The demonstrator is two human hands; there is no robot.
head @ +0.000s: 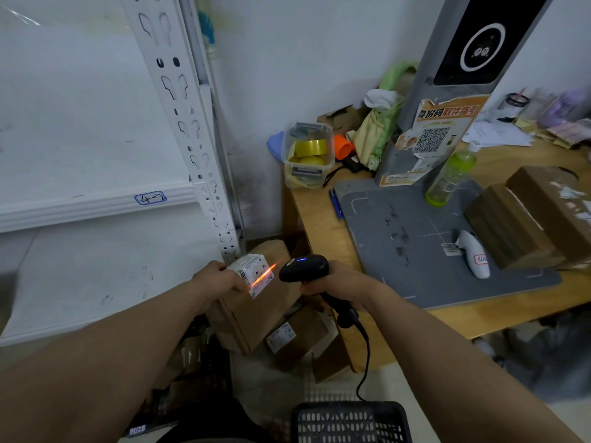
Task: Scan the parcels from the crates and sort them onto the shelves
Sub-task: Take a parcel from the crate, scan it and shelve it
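My left hand (215, 276) grips a brown cardboard parcel (256, 311) by its upper left edge and holds it in the air in front of me. A white shipping label (252, 273) faces up on the parcel, and an orange scan line runs across it. My right hand (340, 286) grips a black handheld barcode scanner (303, 268), with its head pointed left at the label from close by. A blue light glows on top of the scanner. Its black cable hangs down towards a black plastic crate (348, 422) at the bottom.
A white metal shelf (96, 206) tagged "4-2" stands at the left. More brown parcels (294, 338) lie on the floor below. At the right, a wooden desk (323, 225) carries a grey scanning stand (415, 238), a green bottle (451, 175), brown boxes (524, 219) and a tape tub (308, 153).
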